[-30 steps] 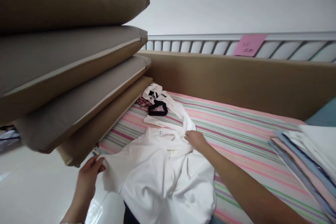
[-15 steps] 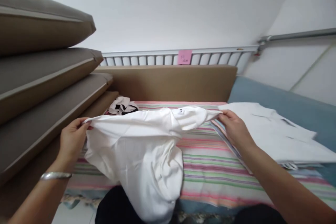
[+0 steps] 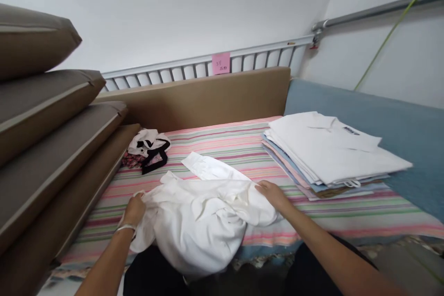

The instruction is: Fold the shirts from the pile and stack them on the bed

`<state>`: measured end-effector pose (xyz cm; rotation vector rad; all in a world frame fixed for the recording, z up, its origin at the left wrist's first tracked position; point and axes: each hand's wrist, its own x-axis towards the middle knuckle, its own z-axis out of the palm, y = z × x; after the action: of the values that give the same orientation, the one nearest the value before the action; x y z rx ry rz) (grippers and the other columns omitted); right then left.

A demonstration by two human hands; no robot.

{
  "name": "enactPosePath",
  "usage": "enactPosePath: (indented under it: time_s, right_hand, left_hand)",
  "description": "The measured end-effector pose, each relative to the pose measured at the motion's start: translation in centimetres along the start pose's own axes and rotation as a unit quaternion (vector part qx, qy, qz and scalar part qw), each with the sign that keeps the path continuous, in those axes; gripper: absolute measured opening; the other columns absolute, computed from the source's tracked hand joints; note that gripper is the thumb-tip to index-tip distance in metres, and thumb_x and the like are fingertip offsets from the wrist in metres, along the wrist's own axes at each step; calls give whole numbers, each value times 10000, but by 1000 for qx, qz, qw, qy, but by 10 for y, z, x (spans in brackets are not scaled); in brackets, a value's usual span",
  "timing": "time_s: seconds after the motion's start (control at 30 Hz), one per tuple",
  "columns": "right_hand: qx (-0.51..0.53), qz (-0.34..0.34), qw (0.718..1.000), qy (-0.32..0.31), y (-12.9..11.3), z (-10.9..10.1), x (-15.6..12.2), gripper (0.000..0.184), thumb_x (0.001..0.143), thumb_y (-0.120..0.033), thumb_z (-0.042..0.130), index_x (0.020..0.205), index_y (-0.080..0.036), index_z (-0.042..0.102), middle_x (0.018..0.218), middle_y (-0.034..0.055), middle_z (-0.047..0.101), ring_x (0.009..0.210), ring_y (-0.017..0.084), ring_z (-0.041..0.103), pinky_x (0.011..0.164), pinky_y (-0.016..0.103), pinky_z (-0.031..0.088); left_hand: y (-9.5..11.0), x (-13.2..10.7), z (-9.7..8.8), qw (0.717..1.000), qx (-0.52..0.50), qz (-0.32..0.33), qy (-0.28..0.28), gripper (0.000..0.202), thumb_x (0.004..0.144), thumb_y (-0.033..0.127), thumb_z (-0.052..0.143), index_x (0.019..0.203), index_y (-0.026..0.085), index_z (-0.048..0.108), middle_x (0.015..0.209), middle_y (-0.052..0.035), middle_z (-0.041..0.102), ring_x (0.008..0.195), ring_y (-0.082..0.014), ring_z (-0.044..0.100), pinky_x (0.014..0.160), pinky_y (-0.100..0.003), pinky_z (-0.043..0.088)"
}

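Observation:
A crumpled white shirt [image 3: 201, 219] lies on the striped sheet [image 3: 312, 212] in front of me, partly hanging over the near edge. My left hand [image 3: 133, 210] is closed on the shirt's left edge. My right hand [image 3: 272, 193] grips the shirt's right side, fingers curled into the cloth. One white sleeve [image 3: 208, 169] sticks out flat behind the bundle.
A stack of folded shirts [image 3: 329, 152] sits on the right, white on top. A small heap of black, white and pink clothes [image 3: 147, 148] lies at the back left. Brown cushions [image 3: 52, 115] are stacked along the left. A tan backboard [image 3: 208, 97] and a rail stand behind.
The shirt was held stretched up between both hands; now it is lowered onto the sheet in a bundle. Both hands came down and closer together. The view turned right.

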<state>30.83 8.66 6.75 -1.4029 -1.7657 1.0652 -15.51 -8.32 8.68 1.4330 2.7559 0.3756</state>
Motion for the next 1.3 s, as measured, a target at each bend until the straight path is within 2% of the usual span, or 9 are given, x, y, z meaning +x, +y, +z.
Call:
enactPosePath:
  time_s: [0.1, 0.2, 0.4, 0.53, 0.67, 0.9, 1.0, 1.17, 1.3]
  right_hand:
    - [2, 12, 1000, -22, 16, 0, -2, 251, 637, -433, 520, 633, -192, 590, 685, 34, 656, 698, 205, 588, 659, 303, 439]
    - [16, 33, 998, -54, 21, -5, -5, 305, 659, -470, 541, 711, -184, 635, 736, 39, 690, 723, 218, 616, 639, 300, 459]
    - [133, 108, 976, -138, 18, -13, -23, 460, 685, -508, 625, 981, -158, 666, 1016, 96, 699, 895, 260, 651, 726, 323, 508]
    - [159, 112, 971, -139, 19, -15, -30, 438, 673, -509, 634, 928, -156, 680, 967, 91, 708, 891, 255, 646, 735, 320, 500]
    - [111, 83, 984, -114, 14, -19, -31, 379, 676, -511, 590, 804, -163, 674, 825, 56, 709, 792, 238, 635, 671, 308, 475]
    - [-132, -80, 987, -36, -43, -55, -28, 381, 742, -528, 474, 565, -202, 558, 570, 3, 591, 589, 185, 547, 545, 271, 368]
    - [-175, -153, 972, 15, -89, -78, -29, 355, 766, -502, 486, 588, -212, 586, 597, 4, 611, 620, 186, 561, 563, 265, 372]
    - [-170, -228, 953, 99, -184, -120, -32, 283, 760, -455, 551, 649, -204, 622, 610, -1, 616, 609, 164, 552, 537, 245, 359]
    - [-37, -203, 974, 90, -259, -145, -30, 207, 808, -356, 546, 705, -179, 578, 509, -25, 520, 437, 97, 459, 442, 217, 299]
  left_hand:
    - [19, -4, -11, 999, 15, 48, 12, 559, 715, -23, 383, 1260, 57, 478, 1220, -210, 553, 1134, -253, 531, 936, -360, 404]
    - [49, -7, -21, 987, 3, 160, -19, 533, 761, 21, 413, 1281, 116, 480, 1332, -149, 484, 1232, -234, 440, 1048, -370, 315]
    - [108, -9, 3, 952, -44, 286, -105, 468, 698, 45, 563, 1140, 188, 617, 1229, -85, 579, 1162, -214, 477, 1048, -345, 324]
    - [130, 1, 20, 944, -83, 292, -130, 229, 628, 41, 597, 789, 168, 700, 920, -91, 650, 984, -240, 541, 929, -371, 404]
    - [134, 5, 6, 942, -155, 273, -119, 112, 608, 64, 588, 577, 168, 616, 777, -69, 619, 881, -224, 553, 874, -372, 426]
    - [110, -8, -55, 924, -339, 171, -51, 182, 755, 364, 454, 769, 189, 504, 740, -9, 557, 649, -161, 561, 540, -292, 508]
    - [101, -5, -92, 905, -398, 151, -1, 238, 736, 439, 457, 748, 202, 437, 672, 30, 483, 625, -140, 544, 561, -282, 519]
    - [101, 5, -190, 912, -334, 178, 157, 213, 727, 392, 512, 808, 196, 507, 652, 27, 544, 600, -134, 543, 585, -248, 475]
    - [126, -11, -281, 904, -235, 197, 298, 201, 734, 304, 492, 850, 149, 546, 686, 32, 571, 626, -107, 555, 701, -284, 485]
